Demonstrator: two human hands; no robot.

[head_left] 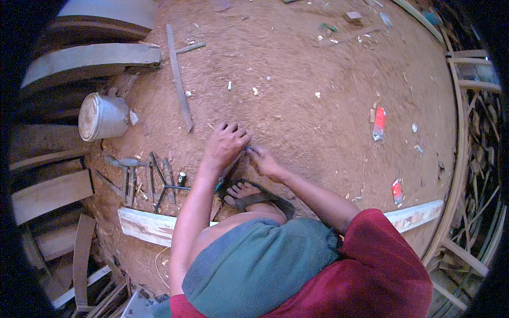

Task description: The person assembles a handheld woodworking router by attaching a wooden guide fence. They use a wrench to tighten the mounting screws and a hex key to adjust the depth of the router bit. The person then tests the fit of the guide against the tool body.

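Note:
My left hand (pixel 227 146) is closed, knuckles up, just ahead of my foot. Close by on its right, my right hand (pixel 264 163) has its fingers drawn together, with the fingertips near the left hand. Something small and dark lies between the two hands; its kind is hidden by the fingers. Below them is my foot in a black sandal (pixel 281 204). Left of my left forearm, a black three-armed wrench (pixel 164 187) lies on the ground with a small black cylinder (pixel 182 179) next to it. Hammers (pixel 129 163) and other hand tools are grouped farther left.
A whitish wooden beam (pixel 146 224) passes beneath me, its other end (pixel 416 215) showing at right. A lidded white bucket (pixel 105 117) stands left, near curved timber pieces (pixel 90 61). A long wood strip (pixel 178 79) lies ahead. Red packets (pixel 379 123) and scraps dot the dirt floor.

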